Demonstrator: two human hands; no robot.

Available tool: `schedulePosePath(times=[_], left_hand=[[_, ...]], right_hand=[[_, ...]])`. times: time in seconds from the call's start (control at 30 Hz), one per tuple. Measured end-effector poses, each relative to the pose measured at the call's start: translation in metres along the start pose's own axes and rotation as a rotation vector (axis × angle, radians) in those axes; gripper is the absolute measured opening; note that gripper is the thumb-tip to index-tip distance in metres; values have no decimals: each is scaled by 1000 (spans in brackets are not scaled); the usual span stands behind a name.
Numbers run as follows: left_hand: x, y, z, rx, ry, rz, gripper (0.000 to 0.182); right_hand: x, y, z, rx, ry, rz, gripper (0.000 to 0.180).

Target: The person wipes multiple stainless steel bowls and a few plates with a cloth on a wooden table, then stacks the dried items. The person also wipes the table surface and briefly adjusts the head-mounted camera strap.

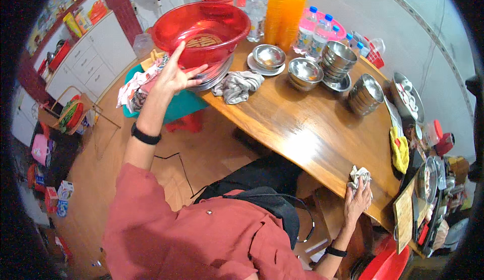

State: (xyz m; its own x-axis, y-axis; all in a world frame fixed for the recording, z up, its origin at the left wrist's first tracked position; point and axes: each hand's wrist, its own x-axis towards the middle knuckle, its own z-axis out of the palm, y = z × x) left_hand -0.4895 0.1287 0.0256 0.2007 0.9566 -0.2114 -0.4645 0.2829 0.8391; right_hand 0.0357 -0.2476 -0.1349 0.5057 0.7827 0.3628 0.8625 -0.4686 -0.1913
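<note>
My left hand (pixel 176 76) is raised with its fingers spread at the near side of a glossy red plastic basin (pixel 230 39). It holds nothing; whether a fingertip touches the basin I cannot tell. The basin sits on a stack of metal plates (pixel 217 76) at the table's left end. Beside the stack lies a crumpled grey cloth (pixel 239 86). At the near right edge of the wooden table (pixel 264 117), my right hand (pixel 358 199) presses a bunched light cloth (pixel 359 175) against the tabletop. Its palm side is hidden.
Steel bowls (pixel 366 94), orange stacked cups (pixel 283 21) and blue-capped bottles (pixel 256 15) stand along the back. A yellow cloth (pixel 399 149) and a wooden cutting board (pixel 404 215) are at right. A teal tub (pixel 181 109) with cloths stands left, a red basin (pixel 389 263) below right.
</note>
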Motion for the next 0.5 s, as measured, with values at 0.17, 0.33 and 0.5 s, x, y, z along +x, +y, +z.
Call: schedulePosePath(times=[0.17, 0.33, 0.5], left_hand=[[-2, -27, 3, -119, 58, 7, 100], [-5, -38, 17, -275, 70, -42, 101], [-20, -64, 60, -90, 4, 113, 89]], right_hand=[[-1, -1, 2, 4, 4, 21, 53], [-3, 0, 0, 6, 8, 18, 50], [8, -15, -7, 138, 26, 23, 38]])
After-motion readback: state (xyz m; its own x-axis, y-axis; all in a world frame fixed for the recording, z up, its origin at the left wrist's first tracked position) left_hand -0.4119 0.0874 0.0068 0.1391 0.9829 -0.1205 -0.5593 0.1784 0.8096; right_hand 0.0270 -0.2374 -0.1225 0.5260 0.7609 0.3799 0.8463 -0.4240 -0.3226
